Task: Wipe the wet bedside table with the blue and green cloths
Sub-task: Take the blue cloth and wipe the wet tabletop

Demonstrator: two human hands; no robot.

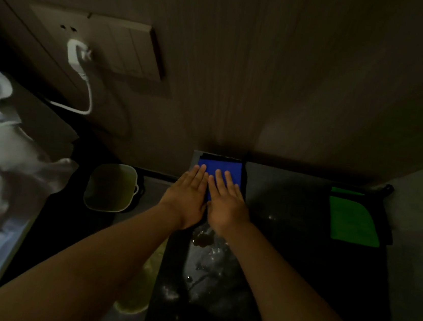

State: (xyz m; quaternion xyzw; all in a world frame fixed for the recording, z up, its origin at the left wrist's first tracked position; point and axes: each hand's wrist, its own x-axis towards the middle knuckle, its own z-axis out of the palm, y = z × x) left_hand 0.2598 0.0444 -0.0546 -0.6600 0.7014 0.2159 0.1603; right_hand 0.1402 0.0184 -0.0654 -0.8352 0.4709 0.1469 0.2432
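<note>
At the tabletop's (293,197) far corner, left hand (187,197) and right hand (226,205) press flat-fingered on the blue cloth (219,173); drag it evenly toward the puddle (206,255).

A: Carrier, entry one?
B: One table (293,197). Dark, glossy top.

A: Lying on it, far left?
B: One blue cloth (221,167), folded flat, in the far left corner. A dark strip shows behind it at the back edge; I cannot tell what it is.

A: Far right?
B: One green cloth (352,220), flat, near the right edge, well apart from the blue one. A darker layer shows round it, but what it is I cannot tell.

A: Wet patches?
B: One puddle (205,242) on the near left part, just beside the blue cloth. A few drops (271,217) lie between the cloths.

A: Second carrier?
B: The floor (153,183), left of the table. One bin (112,188) stands on it.
</note>
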